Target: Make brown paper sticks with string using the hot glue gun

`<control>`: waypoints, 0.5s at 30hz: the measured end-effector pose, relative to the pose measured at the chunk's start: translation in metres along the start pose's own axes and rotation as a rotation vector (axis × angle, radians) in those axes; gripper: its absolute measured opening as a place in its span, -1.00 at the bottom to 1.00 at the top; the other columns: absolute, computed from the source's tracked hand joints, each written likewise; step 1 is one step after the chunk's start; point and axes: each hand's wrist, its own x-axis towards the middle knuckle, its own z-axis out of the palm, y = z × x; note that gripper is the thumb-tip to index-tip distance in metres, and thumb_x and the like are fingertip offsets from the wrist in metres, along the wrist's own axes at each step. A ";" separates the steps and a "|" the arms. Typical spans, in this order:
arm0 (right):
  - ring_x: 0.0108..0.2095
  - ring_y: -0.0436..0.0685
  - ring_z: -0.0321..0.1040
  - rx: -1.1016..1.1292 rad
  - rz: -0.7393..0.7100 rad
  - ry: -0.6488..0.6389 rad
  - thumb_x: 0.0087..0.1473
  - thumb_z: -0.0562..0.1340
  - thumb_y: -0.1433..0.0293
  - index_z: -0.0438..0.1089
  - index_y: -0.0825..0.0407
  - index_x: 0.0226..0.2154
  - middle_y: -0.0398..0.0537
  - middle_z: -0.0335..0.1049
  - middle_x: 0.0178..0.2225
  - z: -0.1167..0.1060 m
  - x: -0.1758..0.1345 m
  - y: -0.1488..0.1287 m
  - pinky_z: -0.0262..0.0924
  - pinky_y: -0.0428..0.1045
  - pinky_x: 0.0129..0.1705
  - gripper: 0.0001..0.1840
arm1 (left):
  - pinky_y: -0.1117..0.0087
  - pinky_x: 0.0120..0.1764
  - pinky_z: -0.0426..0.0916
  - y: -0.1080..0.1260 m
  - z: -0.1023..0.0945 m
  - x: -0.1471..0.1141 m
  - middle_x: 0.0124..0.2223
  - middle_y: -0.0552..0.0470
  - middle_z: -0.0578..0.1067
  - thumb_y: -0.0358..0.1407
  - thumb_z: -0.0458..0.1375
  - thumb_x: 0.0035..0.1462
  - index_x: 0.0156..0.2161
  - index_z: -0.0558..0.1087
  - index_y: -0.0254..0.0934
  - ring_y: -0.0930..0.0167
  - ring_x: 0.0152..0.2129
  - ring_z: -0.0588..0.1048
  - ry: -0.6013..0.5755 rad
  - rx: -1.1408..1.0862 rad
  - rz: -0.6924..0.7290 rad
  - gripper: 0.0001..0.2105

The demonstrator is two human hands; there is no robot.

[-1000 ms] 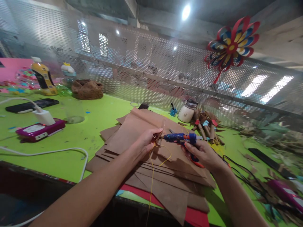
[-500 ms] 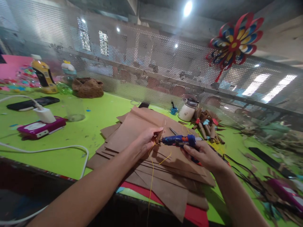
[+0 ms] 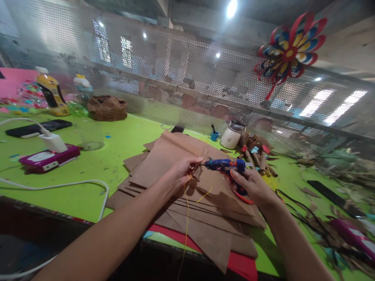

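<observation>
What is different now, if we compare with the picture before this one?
The glue gun, held in the right hand, moved slightly up and rightward in view. Nothing was let go. The left hand still pinches the brown piece; the paper stack stayed.

Plastic glue gun (image 3: 225, 164), matt paper (image 3: 155, 166)

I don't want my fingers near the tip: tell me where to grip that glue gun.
Grip the glue gun by its handle, probably best from the right: the handle hangs below the barrel, in the right hand, and the nozzle points left toward the left hand.
</observation>
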 end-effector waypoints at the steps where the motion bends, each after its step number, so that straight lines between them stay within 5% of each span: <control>1: -0.59 -0.05 0.14 0.003 0.004 0.016 0.13 0.12 0.09 0.27 0.09 -0.51 -0.15 0.20 -0.58 0.000 0.001 0.000 0.05 -0.10 -0.54 -0.59 | 0.47 -0.54 0.21 0.000 0.000 0.000 -0.62 0.03 0.40 -0.39 0.19 -0.03 -0.51 0.44 -0.37 0.51 -0.68 0.32 -0.009 -0.009 -0.003 -0.91; 15: -0.58 -0.05 0.16 0.003 0.023 -0.113 0.12 0.14 0.10 0.30 0.11 -0.49 -0.12 0.21 -0.55 0.002 -0.005 0.000 0.07 -0.10 -0.54 -0.59 | 0.49 -0.55 0.19 0.002 0.000 0.001 -0.59 0.00 0.44 -0.35 0.17 0.03 -0.48 0.46 -0.42 0.52 -0.67 0.33 -0.025 0.030 0.013 -0.85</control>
